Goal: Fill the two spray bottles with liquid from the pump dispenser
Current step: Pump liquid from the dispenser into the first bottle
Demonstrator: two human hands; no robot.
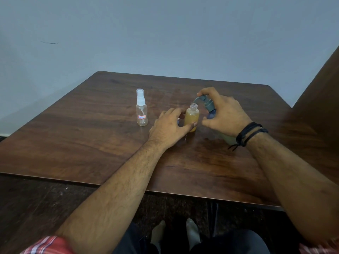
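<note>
An uncapped small bottle (191, 116) stands on the wooden table (91, 136), nearly full of amber liquid. My left hand (169, 126) holds it low on its body between thumb and fingers. My right hand (224, 114) grips the pump dispenser (208, 105), a finger on top of its grey pump head. The dispenser's spout hangs just over the open neck. Most of the dispenser's body is hidden behind my right hand. A second spray bottle (141, 109), clear, with a white spray top and a red-framed label, stands upright to the left, apart from both hands.
The table's near edge (165, 194) runs across the lower part of the view. A pale wall (165, 33) rises behind the table. A dark wooden panel (319, 92) stands at the right. My legs and feet (192, 233) show below the table edge.
</note>
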